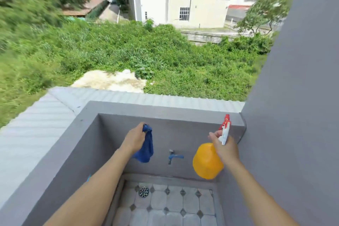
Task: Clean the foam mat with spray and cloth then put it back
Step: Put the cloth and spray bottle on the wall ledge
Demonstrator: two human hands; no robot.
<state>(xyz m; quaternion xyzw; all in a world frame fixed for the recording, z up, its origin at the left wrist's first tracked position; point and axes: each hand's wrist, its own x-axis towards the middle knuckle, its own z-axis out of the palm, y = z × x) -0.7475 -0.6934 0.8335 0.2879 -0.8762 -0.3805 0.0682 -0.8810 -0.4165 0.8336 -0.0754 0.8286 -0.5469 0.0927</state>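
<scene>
Left hand [134,138] grips cloth [145,149]; right hand [224,149], spray bottle [206,161].

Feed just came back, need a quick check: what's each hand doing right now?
Left hand: grips the blue cloth, which hangs down from it.
Right hand: holds the yellow spray bottle by its neck.

Two hands [134,139] [226,149] — one cloth [145,149], one spray bottle [207,161], one tap [173,156].
</scene>
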